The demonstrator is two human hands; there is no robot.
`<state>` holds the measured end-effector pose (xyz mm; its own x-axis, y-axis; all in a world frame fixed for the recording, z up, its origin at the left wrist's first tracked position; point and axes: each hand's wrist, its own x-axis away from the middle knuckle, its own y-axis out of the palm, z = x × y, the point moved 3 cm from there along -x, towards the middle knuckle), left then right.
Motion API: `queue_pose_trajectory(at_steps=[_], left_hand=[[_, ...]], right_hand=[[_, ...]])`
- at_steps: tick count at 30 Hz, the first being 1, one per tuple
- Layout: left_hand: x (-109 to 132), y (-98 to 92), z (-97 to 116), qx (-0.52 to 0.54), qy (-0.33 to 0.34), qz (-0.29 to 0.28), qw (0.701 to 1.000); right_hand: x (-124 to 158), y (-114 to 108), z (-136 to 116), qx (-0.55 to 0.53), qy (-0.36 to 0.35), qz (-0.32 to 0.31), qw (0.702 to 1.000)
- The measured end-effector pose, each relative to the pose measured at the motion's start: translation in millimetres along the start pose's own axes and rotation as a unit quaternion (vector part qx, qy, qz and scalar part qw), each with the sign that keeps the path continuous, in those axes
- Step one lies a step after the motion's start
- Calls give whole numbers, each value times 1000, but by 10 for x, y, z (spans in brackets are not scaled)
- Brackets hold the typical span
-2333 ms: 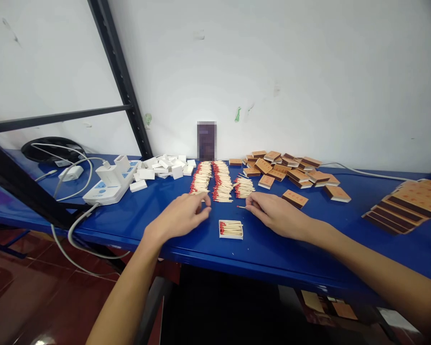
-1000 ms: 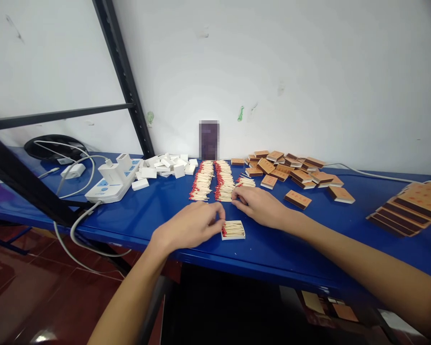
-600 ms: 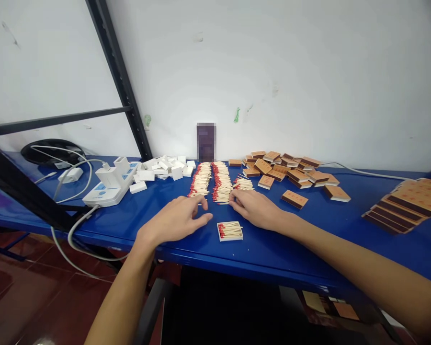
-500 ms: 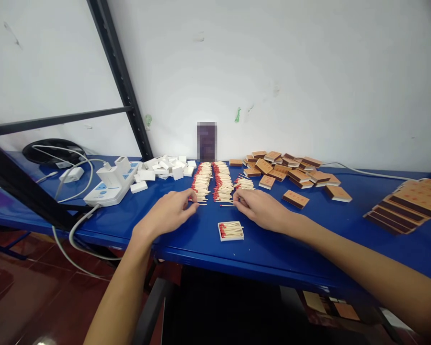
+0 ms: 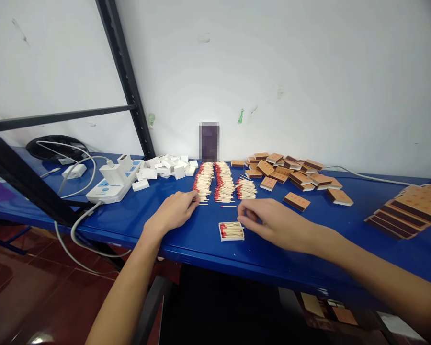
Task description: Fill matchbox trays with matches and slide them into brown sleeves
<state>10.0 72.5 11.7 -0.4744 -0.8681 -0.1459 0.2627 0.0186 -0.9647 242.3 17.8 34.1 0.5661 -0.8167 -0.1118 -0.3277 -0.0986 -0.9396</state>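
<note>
Red-headed matches lie in two long rows, a left row (image 5: 203, 182) and a middle row (image 5: 223, 182), with a shorter pile (image 5: 246, 188) to their right. In front of them a white tray (image 5: 232, 231) is filled with matches. My left hand (image 5: 177, 210) rests at the near end of the left row, thumb and forefinger close together near a match; what they hold is too small to tell. My right hand (image 5: 269, 220) hovers at the tray's right edge, fingers curled and thumb apart from the forefinger, nothing visible between them. A single match (image 5: 229, 206) lies behind the tray.
White empty trays (image 5: 165, 166) are heaped at the back left, beside a power strip (image 5: 111, 189) with cables. Orange matchbox sleeves and boxes (image 5: 280, 173) lie scattered at the back right. Stacked matchboxes (image 5: 409, 211) stand far right. A black frame (image 5: 125, 72) rises at the left.
My right hand has moved from the short pile toward me, to the tray's right edge, and its thumb and forefinger have parted. My left hand has stayed by the left row. The view has shifted slightly.
</note>
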Motion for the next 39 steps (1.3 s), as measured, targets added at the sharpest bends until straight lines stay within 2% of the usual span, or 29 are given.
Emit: queue_pose_trajectory(at_steps=[3, 7, 10, 12, 15, 19, 22, 24, 29, 32, 39], left_hand=[[29, -37, 76, 2, 10, -12, 1000], [131, -108, 421, 79, 82, -42, 993], [187, -101, 682, 76, 105, -65, 989], [192, -81, 760, 69, 107, -73, 989], [159, -92, 674, 63, 92, -42, 993], [88, -136, 290, 0, 23, 37, 999], [45, -98, 44, -17, -6, 24, 1000], [26, -64, -35, -9, -12, 15, 1000], [5, -14, -18, -1, 4, 14, 1000], [-2, -4, -1, 0, 8, 21, 1000], [-13, 6, -24, -2, 2, 18, 1000]], right_hand=[[-165, 13, 150, 23, 4, 21, 999], [-351, 173, 321, 37, -9, 10, 999], [-391, 256, 381, 36, -12, 13, 999], [-364, 246, 392, 33, -2, 9, 999], [-260, 139, 342, 12, 9, 11, 1000], [-77, 13, 140, -26, 8, 8, 1000], [27, 35, -16, -40, 2, -26, 999], [60, 60, -67, -45, 2, -38, 998], [21, -22, 8, -22, 13, 26, 999], [-71, -45, 134, 1, 19, 37, 999], [-398, 185, 413, 36, 1, 43, 998]])
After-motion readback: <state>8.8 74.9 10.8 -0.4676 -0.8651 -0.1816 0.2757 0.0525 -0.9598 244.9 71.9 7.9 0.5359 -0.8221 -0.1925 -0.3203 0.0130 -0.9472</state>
